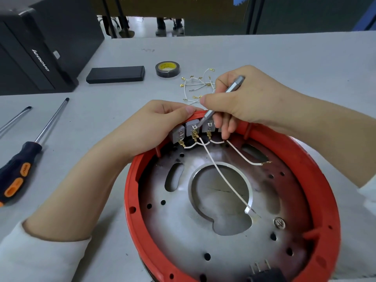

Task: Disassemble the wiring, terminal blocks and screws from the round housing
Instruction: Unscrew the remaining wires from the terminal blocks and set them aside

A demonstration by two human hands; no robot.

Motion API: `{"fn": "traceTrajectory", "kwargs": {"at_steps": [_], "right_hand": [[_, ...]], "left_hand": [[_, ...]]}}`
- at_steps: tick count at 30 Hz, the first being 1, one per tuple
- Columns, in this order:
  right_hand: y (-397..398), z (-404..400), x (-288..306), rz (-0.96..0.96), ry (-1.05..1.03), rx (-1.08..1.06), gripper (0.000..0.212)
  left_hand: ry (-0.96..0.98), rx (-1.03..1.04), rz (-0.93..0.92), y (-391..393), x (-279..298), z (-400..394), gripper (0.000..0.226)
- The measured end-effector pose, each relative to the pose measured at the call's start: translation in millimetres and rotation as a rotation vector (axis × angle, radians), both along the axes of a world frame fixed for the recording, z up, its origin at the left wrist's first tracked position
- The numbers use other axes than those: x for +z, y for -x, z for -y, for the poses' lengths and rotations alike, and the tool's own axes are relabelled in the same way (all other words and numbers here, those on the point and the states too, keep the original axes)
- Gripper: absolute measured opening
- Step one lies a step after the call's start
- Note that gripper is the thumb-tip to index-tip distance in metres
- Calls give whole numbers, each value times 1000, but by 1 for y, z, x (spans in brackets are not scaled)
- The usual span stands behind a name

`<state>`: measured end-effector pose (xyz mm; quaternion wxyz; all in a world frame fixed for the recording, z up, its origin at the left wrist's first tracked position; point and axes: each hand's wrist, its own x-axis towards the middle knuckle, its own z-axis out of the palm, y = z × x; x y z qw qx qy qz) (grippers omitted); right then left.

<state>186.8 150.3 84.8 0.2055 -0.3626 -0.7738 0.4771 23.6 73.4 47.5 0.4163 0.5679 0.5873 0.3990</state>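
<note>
The round red housing (317,171) with a metal plate (183,224) inside lies in front of me. Grey terminal blocks (191,127) sit along its far rim, with white wires (221,176) running from their brass connectors across the plate. My left hand (146,129) grips the far rim beside the blocks. My right hand (244,100) holds a slim silver screwdriver (234,86), its tip on the screw of the middle block.
A pile of loose white wires (199,84) lies beyond the housing, by a black tape roll (167,68) and a flat black case (116,74). Two screwdrivers (24,157) lie at left. A black computer tower (38,47) stands at far left.
</note>
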Motion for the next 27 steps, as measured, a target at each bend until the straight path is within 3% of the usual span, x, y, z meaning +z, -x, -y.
{"fn": "traceTrajectory", "kwargs": {"at_steps": [16,27], "right_hand": [[-9,10,-19,-202,-150,-99,36],[-6,8,-15,-158,-91,-74,29]], "left_hand": [[-18,3,-36,0,0,0,25],[-19,2,-68,0,1,0,25]]}}
